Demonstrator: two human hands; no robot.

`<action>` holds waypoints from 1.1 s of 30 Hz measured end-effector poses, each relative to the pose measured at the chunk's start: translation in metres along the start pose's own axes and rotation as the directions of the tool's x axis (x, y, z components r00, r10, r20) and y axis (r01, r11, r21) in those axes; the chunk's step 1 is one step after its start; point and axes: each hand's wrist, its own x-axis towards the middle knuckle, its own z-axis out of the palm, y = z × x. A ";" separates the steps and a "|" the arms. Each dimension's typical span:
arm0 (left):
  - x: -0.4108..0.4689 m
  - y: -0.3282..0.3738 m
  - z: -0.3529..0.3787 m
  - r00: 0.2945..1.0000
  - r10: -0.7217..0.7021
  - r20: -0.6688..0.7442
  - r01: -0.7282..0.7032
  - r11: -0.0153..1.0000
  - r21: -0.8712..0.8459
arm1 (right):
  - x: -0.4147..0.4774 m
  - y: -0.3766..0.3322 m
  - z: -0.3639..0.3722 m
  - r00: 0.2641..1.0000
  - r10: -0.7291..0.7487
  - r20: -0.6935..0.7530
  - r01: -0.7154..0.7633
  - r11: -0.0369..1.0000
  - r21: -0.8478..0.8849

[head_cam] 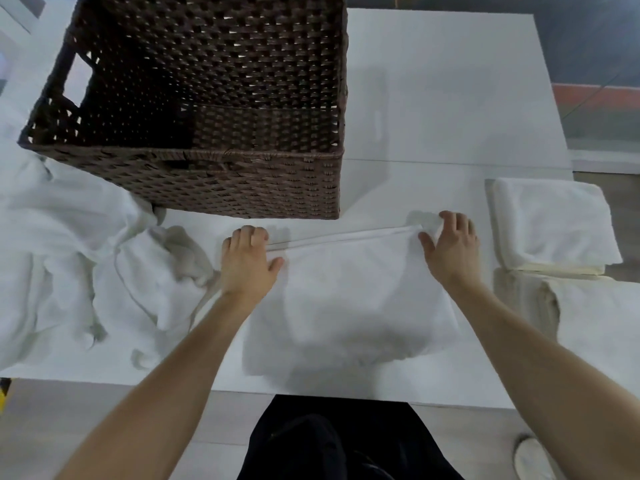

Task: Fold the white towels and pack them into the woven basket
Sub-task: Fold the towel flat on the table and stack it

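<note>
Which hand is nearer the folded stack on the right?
Right. The right hand holds the towel by its far corner, just left of the stack; the left hand holds the other far corner, by the basket, well away.

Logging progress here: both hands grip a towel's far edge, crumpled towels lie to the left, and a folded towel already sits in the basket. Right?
Not quite: the head view shows no towel in the woven basket; the folded towels lie on the table right of it. The rest holds.
</note>
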 end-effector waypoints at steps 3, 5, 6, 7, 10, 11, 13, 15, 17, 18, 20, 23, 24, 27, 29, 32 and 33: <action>-0.034 0.040 0.003 0.979 0.195 -0.061 -0.197 0.980 -0.029 | -0.039 -0.035 0.001 0.946 -0.317 -0.068 0.309 0.945 -0.104; -0.062 0.058 0.016 0.930 0.366 0.035 -0.365 0.930 -0.046 | -0.067 -0.045 0.016 0.857 -0.499 0.132 0.515 0.840 -0.168; -0.074 0.058 0.023 0.916 0.393 0.078 -0.391 0.919 -0.047 | -0.077 -0.042 0.027 0.826 -0.525 0.208 0.558 0.812 -0.170; -0.085 0.054 0.031 0.917 0.386 0.102 -0.385 0.922 -0.034 | -0.083 -0.036 0.037 0.811 -0.528 0.252 0.573 0.803 -0.163; -0.103 0.036 0.040 0.961 0.271 0.053 -0.268 0.962 -0.049 | -0.081 -0.024 0.051 0.810 -0.504 0.299 0.564 0.809 -0.164; -0.108 0.033 0.040 0.975 0.221 0.014 -0.219 0.973 -0.078 | -0.080 -0.025 0.050 0.810 -0.504 0.300 0.565 0.808 -0.166; -0.117 0.030 0.039 0.989 0.146 -0.034 -0.149 0.983 -0.106 | -0.079 -0.027 0.051 0.805 -0.519 0.287 0.575 0.801 -0.165; -0.132 0.029 0.039 0.990 0.139 -0.031 -0.141 0.984 -0.108 | -0.071 -0.025 0.052 0.768 -0.566 0.299 0.627 0.760 -0.171; -0.149 0.033 0.038 0.993 0.116 -0.003 -0.116 0.990 -0.084 | -0.055 -0.025 0.052 0.683 -0.651 0.330 0.722 0.670 -0.172; -0.157 0.037 0.037 0.997 0.078 0.021 -0.077 0.996 -0.052 | -0.046 -0.029 0.052 0.650 -0.680 0.338 0.755 0.626 -0.193; -0.162 0.046 0.029 0.998 0.018 0.052 -0.017 1.000 -0.008 | -0.034 -0.041 0.048 0.671 -0.668 0.321 0.741 0.603 -0.296; -0.144 0.043 0.016 0.990 0.100 0.104 -0.104 0.994 0.041 | -0.060 -0.062 0.033 0.759 -0.641 0.117 0.643 0.709 -0.289; -0.139 0.038 0.016 0.986 0.123 0.111 -0.127 0.991 0.031 | -0.083 -0.063 0.033 0.704 -0.709 0.034 0.702 0.688 -0.186; -0.147 0.035 0.022 0.974 0.057 0.218 -0.057 0.998 -0.005 | -0.169 -0.049 0.042 0.510 -0.852 0.116 0.853 0.519 0.061; -0.170 0.043 0.023 0.974 0.008 0.224 -0.010 1.000 0.007 | -0.208 -0.025 0.050 0.491 -0.822 0.289 0.845 0.530 0.068; -0.222 0.051 0.014 0.976 0.019 0.217 -0.034 0.997 0.066 | -0.238 0.018 0.053 0.437 -0.780 0.447 0.887 0.456 -0.071; -0.241 0.052 0.012 0.968 0.045 0.249 -0.071 0.993 0.096 | -0.245 0.030 0.054 0.421 -0.770 0.479 0.902 0.413 -0.130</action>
